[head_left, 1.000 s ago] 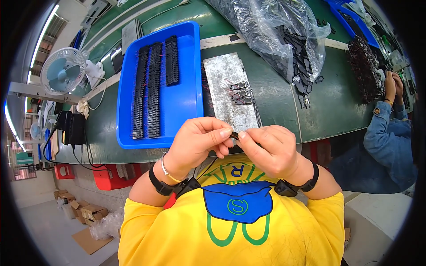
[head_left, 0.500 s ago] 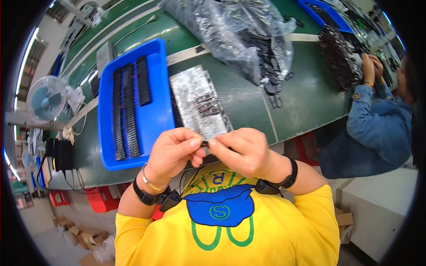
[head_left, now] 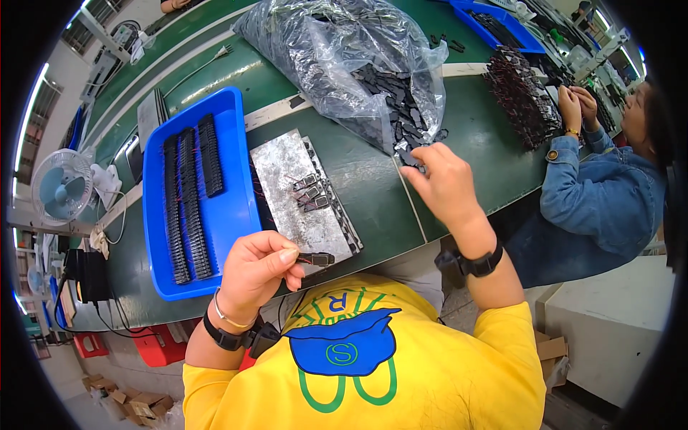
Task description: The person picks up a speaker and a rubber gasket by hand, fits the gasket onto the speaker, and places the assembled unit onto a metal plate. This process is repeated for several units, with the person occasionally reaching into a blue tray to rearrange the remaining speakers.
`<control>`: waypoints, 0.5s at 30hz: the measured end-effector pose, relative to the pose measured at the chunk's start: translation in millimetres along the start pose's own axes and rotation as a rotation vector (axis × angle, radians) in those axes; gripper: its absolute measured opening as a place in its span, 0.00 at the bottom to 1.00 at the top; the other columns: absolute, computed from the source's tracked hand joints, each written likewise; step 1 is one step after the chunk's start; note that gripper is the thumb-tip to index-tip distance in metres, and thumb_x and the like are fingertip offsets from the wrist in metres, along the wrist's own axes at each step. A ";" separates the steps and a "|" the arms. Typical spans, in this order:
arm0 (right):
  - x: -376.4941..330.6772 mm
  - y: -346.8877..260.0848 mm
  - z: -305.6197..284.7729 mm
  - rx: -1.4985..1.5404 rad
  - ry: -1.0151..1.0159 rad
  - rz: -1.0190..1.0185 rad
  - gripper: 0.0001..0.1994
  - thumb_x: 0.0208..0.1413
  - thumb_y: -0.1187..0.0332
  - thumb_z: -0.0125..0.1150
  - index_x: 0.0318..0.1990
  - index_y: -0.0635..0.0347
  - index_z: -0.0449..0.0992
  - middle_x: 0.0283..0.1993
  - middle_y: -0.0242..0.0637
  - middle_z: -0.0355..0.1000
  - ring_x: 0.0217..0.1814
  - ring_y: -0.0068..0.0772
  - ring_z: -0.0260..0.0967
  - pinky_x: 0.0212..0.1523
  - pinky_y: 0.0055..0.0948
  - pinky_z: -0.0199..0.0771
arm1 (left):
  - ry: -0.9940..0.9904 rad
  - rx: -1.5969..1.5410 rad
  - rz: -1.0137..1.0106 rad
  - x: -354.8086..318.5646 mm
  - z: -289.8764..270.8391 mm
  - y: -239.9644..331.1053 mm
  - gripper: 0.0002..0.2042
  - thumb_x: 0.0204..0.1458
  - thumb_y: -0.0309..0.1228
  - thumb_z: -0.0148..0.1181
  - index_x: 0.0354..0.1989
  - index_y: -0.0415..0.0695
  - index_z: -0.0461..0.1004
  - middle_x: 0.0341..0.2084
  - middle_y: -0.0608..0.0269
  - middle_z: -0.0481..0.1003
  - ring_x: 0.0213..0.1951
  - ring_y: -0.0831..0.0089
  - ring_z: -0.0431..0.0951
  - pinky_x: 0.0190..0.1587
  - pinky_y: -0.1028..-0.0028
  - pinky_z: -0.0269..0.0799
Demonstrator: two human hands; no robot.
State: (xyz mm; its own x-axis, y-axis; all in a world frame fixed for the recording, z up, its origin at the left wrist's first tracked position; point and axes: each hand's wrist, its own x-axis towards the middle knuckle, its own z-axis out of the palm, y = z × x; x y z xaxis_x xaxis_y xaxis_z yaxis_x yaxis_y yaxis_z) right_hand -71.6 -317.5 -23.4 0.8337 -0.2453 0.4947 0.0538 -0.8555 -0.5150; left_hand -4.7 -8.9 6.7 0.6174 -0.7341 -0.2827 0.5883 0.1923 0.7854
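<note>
My left hand (head_left: 261,266) pinches a small black rectangular part with thin wires (head_left: 316,259) between thumb and fingers, over the near end of a metal plate (head_left: 276,161). Several similar small wired parts (head_left: 310,192) lie on the plate. My right hand (head_left: 448,185) is stretched out to the right, thumb and forefinger apart, at the edge of a pile of flat black plastic pieces (head_left: 405,118). These pieces spill from a clear plastic bag (head_left: 315,64). Whether the fingertips touch a piece is hard to see.
Left of the plate, a blue tray (head_left: 236,201) holds rows of black parts (head_left: 190,193). A co-worker in a denim jacket (head_left: 598,183) sits at the right beside a heap of dark wired parts (head_left: 519,97). A second blue tray (head_left: 530,43) stands farther back. A white fan (head_left: 63,185) is at the left.
My right hand has left the part held by my left hand and moved right and away to the pile of black pieces. My left hand keeps the part. The whole view has shifted.
</note>
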 end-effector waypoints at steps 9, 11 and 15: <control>13.8 21.3 18.7 -0.445 -0.212 0.062 0.11 0.44 0.63 0.68 0.33 0.58 0.78 0.31 0.39 0.72 0.32 0.46 0.73 0.34 0.41 0.74 | 0.012 0.006 0.014 -1.6 -5.6 0.5 0.04 0.56 0.24 0.58 0.35 0.35 0.74 0.24 0.54 0.78 0.22 0.72 0.78 0.25 0.75 0.77; 13.7 22.8 20.6 -0.470 -0.193 0.030 0.11 0.43 0.64 0.68 0.32 0.58 0.77 0.30 0.40 0.72 0.32 0.47 0.73 0.34 0.41 0.74 | 0.034 -0.001 0.006 -3.9 -7.3 0.2 0.05 0.56 0.25 0.58 0.35 0.35 0.75 0.24 0.55 0.78 0.22 0.72 0.78 0.26 0.76 0.76; 8.2 27.1 13.2 -0.505 -0.186 -0.033 0.08 0.45 0.67 0.66 0.31 0.60 0.77 0.30 0.41 0.72 0.30 0.48 0.72 0.32 0.40 0.74 | 0.088 -0.008 -0.025 -1.9 -7.4 2.4 0.06 0.56 0.26 0.59 0.35 0.36 0.75 0.24 0.56 0.78 0.23 0.73 0.78 0.26 0.76 0.76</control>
State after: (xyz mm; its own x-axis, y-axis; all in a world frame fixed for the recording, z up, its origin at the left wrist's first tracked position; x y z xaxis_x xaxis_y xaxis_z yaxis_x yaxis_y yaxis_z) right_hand -56.0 -336.6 -42.5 0.9218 -0.1685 0.3491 -0.1508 -0.9855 -0.0775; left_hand -0.6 -2.2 5.1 0.6458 -0.6786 -0.3500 0.6081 0.1800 0.7732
